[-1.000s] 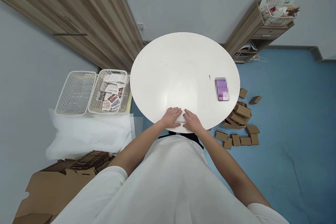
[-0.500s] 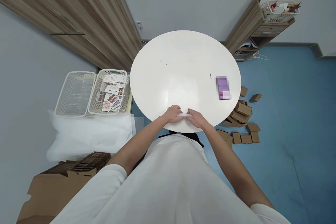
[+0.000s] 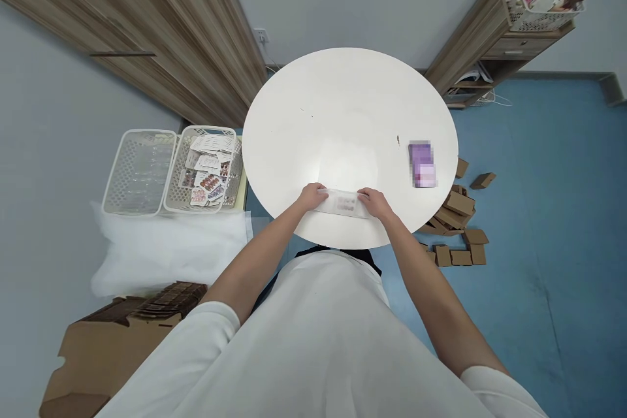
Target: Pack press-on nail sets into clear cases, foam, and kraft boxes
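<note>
Between my two hands, close to the near edge of the white table (image 3: 343,91), a flat strip of translucent white wrapping (image 3: 330,201) is stretched out sideways. Small pinkish-brown shapes show through its right half; what they are I cannot make out. My left hand (image 3: 312,196) pinches the strip's left end. At the other end, my right hand (image 3: 373,202) has its fingers closed on the upper right corner. Just beyond the strip lies a pale rectangle; I cannot tell whether it is a sheet or a reflection.
A purple, pixelated item (image 3: 422,163) lies at the table's right. To the left stand a basket of printed cards (image 3: 169,199) and a basket of clear plastic pieces (image 3: 115,173), above white sheeting (image 3: 171,245). Small cardboard boxes (image 3: 458,209) litter the floor at right.
My hands have moved apart and slightly away from my body. The small white bundle between them now shows as a wider, flatter strip with pinkish-brown shapes visible. The view has shifted slightly.
</note>
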Tool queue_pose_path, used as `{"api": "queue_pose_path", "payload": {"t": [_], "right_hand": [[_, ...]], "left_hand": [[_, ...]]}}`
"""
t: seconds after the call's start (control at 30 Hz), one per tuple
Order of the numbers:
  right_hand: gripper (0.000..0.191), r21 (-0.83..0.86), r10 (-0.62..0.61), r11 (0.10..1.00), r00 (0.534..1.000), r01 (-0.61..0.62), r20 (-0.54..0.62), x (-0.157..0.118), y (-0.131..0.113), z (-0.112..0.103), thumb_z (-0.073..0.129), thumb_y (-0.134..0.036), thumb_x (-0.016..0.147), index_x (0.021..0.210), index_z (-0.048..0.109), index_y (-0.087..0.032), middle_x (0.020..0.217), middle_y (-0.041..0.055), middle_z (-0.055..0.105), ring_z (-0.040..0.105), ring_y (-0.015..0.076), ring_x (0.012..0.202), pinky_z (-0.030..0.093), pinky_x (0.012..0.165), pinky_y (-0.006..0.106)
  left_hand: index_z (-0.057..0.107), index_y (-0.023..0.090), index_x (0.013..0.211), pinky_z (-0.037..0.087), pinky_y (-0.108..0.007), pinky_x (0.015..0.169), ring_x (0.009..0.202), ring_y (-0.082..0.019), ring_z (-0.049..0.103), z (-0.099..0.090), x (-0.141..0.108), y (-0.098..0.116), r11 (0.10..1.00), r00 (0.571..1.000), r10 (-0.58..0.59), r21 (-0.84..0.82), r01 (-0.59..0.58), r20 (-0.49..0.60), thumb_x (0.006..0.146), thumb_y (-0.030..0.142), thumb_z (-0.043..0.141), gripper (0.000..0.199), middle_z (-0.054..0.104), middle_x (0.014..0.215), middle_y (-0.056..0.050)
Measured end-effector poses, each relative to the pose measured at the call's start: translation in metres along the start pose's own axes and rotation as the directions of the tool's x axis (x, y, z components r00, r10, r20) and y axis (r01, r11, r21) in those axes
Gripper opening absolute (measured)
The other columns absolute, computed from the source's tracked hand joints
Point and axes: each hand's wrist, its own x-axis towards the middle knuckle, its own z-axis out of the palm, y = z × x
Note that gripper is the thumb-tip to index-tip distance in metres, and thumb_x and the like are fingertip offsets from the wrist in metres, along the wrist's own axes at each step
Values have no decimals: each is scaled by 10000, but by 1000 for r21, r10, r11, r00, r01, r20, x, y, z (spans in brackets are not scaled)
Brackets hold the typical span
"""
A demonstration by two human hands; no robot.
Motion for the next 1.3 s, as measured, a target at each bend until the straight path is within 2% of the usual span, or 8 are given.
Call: {"api": "queue_pose_path", "payload": {"t": [0.13,0.23,0.33,0.47,0.63,0.83,1.03,1.3], "right_hand": [[299,-171,-6,985,985,-23,-170,-5,6,3,428,-171,790,1068,540,-173,1082,99,571,525,224,985,414,798,346],[331,-371,-212,923,939,101,-270,-15,2,8,446,-152,774,1099,506,-158,1168,145,497,454,274,1079,363,866,415],[384,-436,-427,832,898,343,-107,-22,-3,18,555,-240,729,1098,478,-166,1268,148,412,357,295,1179,308,939,442],[473,-442,-426,804,904,398,39,-22,-3,31,626,-232,660,1092,446,-159,1290,160,383,387,295,1148,350,903,436],[408,-408,-401,826,914,389,60,-34,-3,32,582,-242,682,1052,446,-140,1197,162,461,444,272,1069,397,831,378],[348,-287,-326,873,909,395,259,-65,-6,27,580,-314,690,996,484,-180,951,71,589,540,218,873,416,732,319],[294,-213,-328,908,928,362,179,-55,-6,11,554,-397,740,954,589,-200,1219,101,482,450,248,1113,366,881,365],[274,32,-62,998,998,61,30,-23,-4,-4,530,-424,753,917,614,-222,977,39,629,560,185,885,423,737,293]], "left_hand": [[545,171,1024,444,-290,744,923,-202,546,2,-2,-1,996,986,34,82,-20,-166,730,280,538,314,584,1017,-75],[480,165,1124,380,-352,871,1061,-233,467,8,-11,5,934,909,303,280,-223,-285,760,309,513,392,504,1151,-108],[477,201,1128,277,-417,952,1158,-266,379,19,-19,12,742,816,575,458,-490,-58,728,398,550,452,443,1245,-100],[442,184,1163,244,-420,949,1144,-264,393,29,-20,18,609,763,628,511,-606,157,667,367,602,552,437,1265,-114],[498,190,1089,300,-394,869,1027,-258,481,25,-25,19,606,766,604,497,-622,221,641,391,582,498,524,1150,-94],[573,226,1013,344,-360,826,913,-229,549,26,-52,14,673,785,510,406,-619,352,636,444,566,435,623,944,-32],[613,243,1002,339,-364,896,1056,-246,496,14,-53,19,819,859,433,279,-502,273,721,513,488,409,575,1118,-48],[602,204,923,436,-285,712,855,-205,565,-11,-35,0,977,977,196,70,-202,89,732,415,514,297,619,934,-42]]}}
